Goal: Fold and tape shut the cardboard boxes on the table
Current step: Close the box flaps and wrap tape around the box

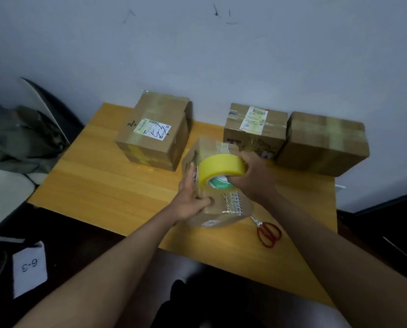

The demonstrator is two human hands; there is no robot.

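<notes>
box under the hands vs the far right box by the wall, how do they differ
The box under the hands sits at the table's near middle, steadied by the left hand while the right hand holds a yellow tape roll over it; the far right box stands untouched near the wall. The near one shows printed labels; the far right one shows only tape bands. Both are brown cardboard.

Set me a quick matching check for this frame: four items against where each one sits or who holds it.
Items:
1. tape roll
2. scissors
3. box in front
4. paper marked 6-3

Places:
A. off the table, lower left
B. gripped by the right hand
C. on the table, right of the near box
D. steadied by the left hand

Pairs: 1-B, 2-C, 3-D, 4-A
</notes>
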